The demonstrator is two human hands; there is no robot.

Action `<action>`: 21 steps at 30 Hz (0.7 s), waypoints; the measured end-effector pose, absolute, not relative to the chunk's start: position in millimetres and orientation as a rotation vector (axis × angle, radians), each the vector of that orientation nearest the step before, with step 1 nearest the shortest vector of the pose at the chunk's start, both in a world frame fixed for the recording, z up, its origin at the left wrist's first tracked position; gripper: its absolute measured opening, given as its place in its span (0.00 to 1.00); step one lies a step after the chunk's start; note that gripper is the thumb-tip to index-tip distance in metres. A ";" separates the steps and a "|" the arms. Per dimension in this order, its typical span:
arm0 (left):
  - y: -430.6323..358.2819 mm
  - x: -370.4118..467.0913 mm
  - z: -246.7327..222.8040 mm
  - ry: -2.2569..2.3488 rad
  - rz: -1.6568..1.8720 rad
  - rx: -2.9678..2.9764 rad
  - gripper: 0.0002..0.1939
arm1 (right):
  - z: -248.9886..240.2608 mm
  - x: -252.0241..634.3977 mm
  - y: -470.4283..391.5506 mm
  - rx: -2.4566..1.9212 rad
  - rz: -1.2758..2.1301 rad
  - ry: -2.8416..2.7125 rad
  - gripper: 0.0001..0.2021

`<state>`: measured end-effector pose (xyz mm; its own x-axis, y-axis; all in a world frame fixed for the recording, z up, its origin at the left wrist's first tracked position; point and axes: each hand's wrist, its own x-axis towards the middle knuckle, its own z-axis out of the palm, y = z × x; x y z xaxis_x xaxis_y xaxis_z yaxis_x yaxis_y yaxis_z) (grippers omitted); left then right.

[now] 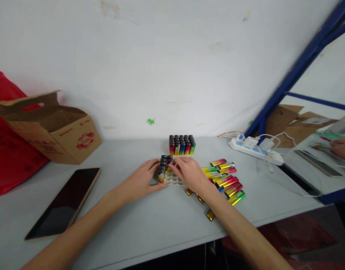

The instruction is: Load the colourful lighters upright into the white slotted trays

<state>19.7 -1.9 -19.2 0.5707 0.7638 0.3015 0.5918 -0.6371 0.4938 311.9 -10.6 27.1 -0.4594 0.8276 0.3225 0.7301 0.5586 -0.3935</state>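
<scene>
My left hand point(140, 180) is at the left side of a pale tray with round holes point(175, 179), its thumb and fingers bracketing the near left corner. Black-topped lighters point(162, 169) stand upright in the holes along the tray's left side. Over the tray, my right hand point(189, 173) is closed, fingertips pinched around a lighter among those standing there; the fingers hide most of it. Right of the tray, partly under my right forearm, lies a loose pile of shiny red, yellow and green lighters point(228, 181).
Behind the tray stands a block of upright lighters point(182, 146). A tablet point(67, 200) lies left, near an open cardboard box point(56, 131) and a red bag point(9, 150). To the right are a white power strip point(255, 150) with cables, a dark phone-like slab point(300, 180) and a blue-framed mirror point(324, 93).
</scene>
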 end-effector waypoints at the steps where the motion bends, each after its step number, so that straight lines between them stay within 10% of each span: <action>1: -1.4 19.2 -19.6 1.104 0.715 2.470 0.40 | 27.8 310.4 -11.3 -1.267 0.256 -2.340 0.12; 21: -2.1 20.8 -18.2 1.150 0.690 2.460 0.44 | 30.6 529.5 16.0 -1.589 0.352 -2.249 0.11</action>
<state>20.8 -2.1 -18.2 0.5548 0.7824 0.2829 0.6183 -0.6152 0.4891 529.5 16.0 30.6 -0.3008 0.9420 0.1490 0.8513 0.3356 -0.4034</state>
